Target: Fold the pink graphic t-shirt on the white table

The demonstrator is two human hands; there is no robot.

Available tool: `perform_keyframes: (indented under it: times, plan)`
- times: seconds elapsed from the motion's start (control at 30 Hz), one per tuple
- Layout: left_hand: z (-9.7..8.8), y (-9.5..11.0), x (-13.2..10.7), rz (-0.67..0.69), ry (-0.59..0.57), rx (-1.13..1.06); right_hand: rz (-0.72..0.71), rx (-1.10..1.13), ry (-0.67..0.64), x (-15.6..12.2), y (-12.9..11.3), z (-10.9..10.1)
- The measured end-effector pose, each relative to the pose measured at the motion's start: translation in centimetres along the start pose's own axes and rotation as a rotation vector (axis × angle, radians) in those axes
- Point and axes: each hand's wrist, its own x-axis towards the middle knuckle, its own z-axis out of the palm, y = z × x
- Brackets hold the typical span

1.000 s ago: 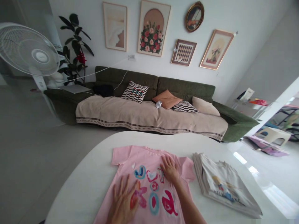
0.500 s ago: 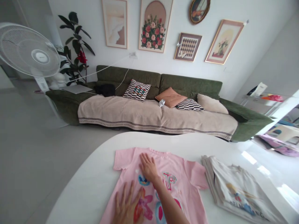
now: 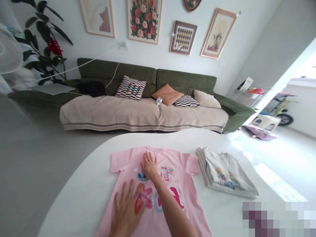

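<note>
A pink short-sleeved T-shirt (image 3: 182,194) with a colourful painted print lies spread on the white table (image 3: 81,184), its collar toward the sofa. My right hand (image 3: 149,166) rests flat on its upper chest, just below the collar, fingers together and stretched out. Lower down on the shirt's left side is my left hand (image 3: 127,209), slightly blurred, with fingers spread over the cloth beside the flower print. Neither hand grips anything. The shirt's lower hem runs out of the picture.
Right of the shirt sits a stack of folded light grey shirts (image 3: 227,174), the top one printed. Beyond the table stands a green sofa (image 3: 185,77) with cushions and a beige cover. A fan (image 3: 10,49) and a plant (image 3: 46,42) are at the left. The lower right corner is pixelated.
The camera view has swung to the right, so the scene sits further left. Both hands remain flat on the shirt in nearly the same places.
</note>
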Motion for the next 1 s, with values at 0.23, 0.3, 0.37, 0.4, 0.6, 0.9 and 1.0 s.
perform_keyframes:
  times: [0.23, 0.3, 0.37, 0.4, 0.6, 0.9, 1.0]
  plan:
    - [-0.5, 0.1, 0.1, 0.037, 0.048, 0.014, 0.327, -0.091, 0.027, -12.7, 10.4, -4.0]
    - [-0.7, 0.2, 0.0, 0.029, 0.027, 0.006, 0.426, -0.112, 0.044, -14.6, 12.4, -5.6]
    - [-0.8, 0.3, -0.1, 0.025, 0.012, 0.000, 0.457, -0.126, 0.062, -15.8, 11.6, -5.8]
    - [-0.9, 0.4, -0.1, 0.026, 0.010, -0.003, 0.439, -0.129, 0.066, -16.4, 10.1, -5.4]
    - [-1.0, 0.3, -0.3, 0.052, 0.012, -0.015, 0.233, -0.083, 0.008, -21.5, 0.1, 0.1]
    - [-1.1, -0.2, 0.3, 0.098, -0.004, -0.036, 0.616, -0.153, 0.116, -30.1, 8.7, -5.0]
    - [-1.7, 0.6, -0.7, 0.119, 0.019, -0.047, 0.527, -0.141, 0.117, -29.1, 4.1, -3.4]
